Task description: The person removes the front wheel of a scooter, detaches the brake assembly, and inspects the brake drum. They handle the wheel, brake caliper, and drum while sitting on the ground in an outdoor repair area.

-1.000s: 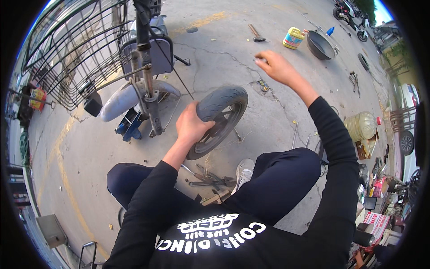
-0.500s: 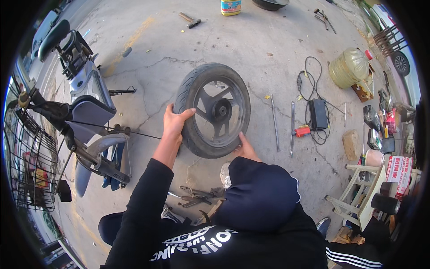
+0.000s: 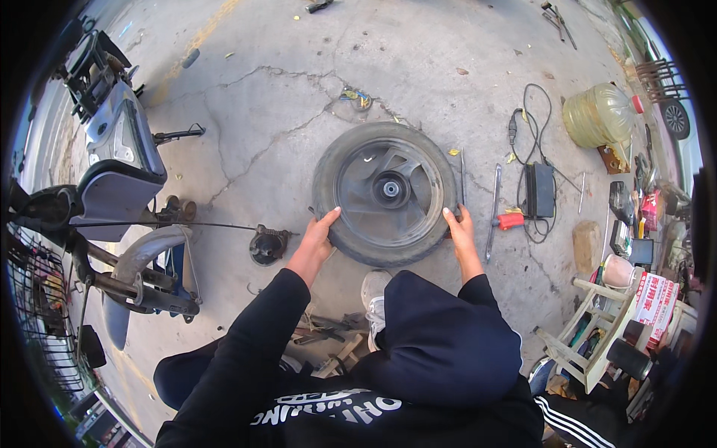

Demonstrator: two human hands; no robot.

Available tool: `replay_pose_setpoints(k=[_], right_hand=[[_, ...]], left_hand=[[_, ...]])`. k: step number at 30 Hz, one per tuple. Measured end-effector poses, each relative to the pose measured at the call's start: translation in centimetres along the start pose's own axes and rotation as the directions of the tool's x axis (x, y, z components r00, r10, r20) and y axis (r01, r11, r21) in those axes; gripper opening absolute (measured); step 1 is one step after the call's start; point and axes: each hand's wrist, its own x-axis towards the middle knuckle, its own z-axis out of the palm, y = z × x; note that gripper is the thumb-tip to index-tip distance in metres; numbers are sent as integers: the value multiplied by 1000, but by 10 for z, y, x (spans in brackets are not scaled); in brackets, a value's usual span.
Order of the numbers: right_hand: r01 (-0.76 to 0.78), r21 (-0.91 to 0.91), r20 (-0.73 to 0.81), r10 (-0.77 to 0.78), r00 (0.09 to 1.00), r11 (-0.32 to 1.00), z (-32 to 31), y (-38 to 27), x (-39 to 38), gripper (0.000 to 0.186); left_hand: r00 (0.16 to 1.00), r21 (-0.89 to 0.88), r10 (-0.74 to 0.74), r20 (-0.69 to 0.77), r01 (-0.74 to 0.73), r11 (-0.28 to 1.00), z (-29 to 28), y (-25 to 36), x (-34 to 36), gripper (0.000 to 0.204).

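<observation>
Just beyond a shoe [image 3: 375,302], the wheel [image 3: 390,190] is gripped nearly flat by its tyre between left hand [image 3: 314,243] and right hand [image 3: 464,233], thumbs on top. Cracked concrete [image 3: 261,112] is spread beyond; the wheel's left is hemmed by a round black part [image 3: 267,246], its right by a metal bar [image 3: 494,213].

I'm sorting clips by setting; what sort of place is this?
Probably an outdoor repair spot on cracked concrete: a loose wheel, a bike whose fork holds no wheel, and a metal bar lying nearby.
</observation>
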Motion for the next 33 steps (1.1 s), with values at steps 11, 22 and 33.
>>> replay_pose_setpoints(k=[11, 22, 33], right_hand=[[21, -181, -105, -40, 994, 983, -7, -22, 27, 87], [0, -229, -149, -35, 988, 973, -6, -20, 29, 83], [60, -407, -268, -182, 946, 911, 8, -20, 28, 75]], left_hand=[[997, 423, -64, -33, 72, 903, 4, 3, 32, 90], [995, 394, 82, 54, -97, 914, -15, 0, -20, 69], [986, 609, 168, 23, -147, 780, -112, -43, -75, 49]])
